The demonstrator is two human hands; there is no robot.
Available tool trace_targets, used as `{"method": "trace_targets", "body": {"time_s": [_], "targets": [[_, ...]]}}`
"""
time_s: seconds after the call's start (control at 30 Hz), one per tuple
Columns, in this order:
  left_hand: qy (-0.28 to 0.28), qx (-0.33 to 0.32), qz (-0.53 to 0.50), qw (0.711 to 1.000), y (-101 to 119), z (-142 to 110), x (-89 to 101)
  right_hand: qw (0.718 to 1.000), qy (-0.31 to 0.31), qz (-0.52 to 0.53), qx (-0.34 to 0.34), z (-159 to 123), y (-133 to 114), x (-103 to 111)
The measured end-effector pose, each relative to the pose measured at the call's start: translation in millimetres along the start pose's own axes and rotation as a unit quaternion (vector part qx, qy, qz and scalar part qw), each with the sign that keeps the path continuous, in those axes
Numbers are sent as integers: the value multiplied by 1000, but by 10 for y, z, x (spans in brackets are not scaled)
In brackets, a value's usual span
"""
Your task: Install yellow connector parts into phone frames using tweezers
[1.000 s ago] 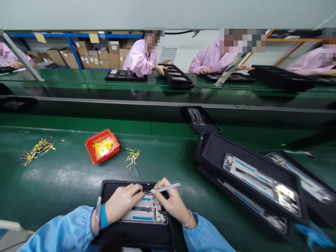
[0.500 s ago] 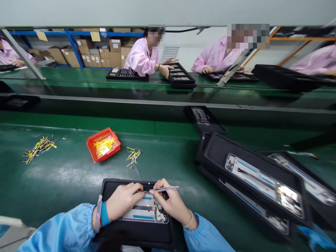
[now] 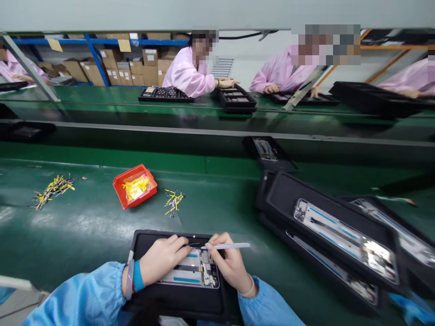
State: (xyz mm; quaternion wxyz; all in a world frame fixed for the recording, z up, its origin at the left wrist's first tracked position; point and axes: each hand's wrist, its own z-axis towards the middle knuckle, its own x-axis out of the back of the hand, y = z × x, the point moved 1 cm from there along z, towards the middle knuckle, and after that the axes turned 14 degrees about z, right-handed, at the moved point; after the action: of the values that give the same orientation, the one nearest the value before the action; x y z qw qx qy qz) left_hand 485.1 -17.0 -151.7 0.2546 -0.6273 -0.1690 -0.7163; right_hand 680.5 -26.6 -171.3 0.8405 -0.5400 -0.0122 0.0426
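Pinching a slim white tool (image 3: 234, 246), the right hand (image 3: 233, 265) is over one end of a phone frame (image 3: 186, 274), whose long axis runs leftward to the left hand (image 3: 165, 260), covering its other end, fingers bent, grip unclear.

At lower centre, the right hand (image 3: 231, 265) now sits farther right, its pale tool (image 3: 233, 246) nearly level; at upper centre, a co-worker's hand (image 3: 227, 83) shifts to the far end of a black tray (image 3: 239, 109).

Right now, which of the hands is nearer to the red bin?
Left: the left hand is on the near side of the red bin, slightly rightward; the right hand is farther right.
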Motion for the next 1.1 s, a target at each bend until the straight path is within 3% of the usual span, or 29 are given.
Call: {"method": "trace_targets", "body": {"time_s": [0.17,0.47,0.97,1.1], "targets": [[-8,1,3,1000,-4,-13,-8,996,-69,-55,5,-16,19,-32],[-5,9,0,1000,8,-19,-19,992,-80,-95,33,-28,27,-34],[14,28,15,999,48,-35,-68,959,-208,-177,79,76,-57,-142],[27,20,30,999,58,-36,-70,963,-195,-171,68,62,-36,-138]]}}
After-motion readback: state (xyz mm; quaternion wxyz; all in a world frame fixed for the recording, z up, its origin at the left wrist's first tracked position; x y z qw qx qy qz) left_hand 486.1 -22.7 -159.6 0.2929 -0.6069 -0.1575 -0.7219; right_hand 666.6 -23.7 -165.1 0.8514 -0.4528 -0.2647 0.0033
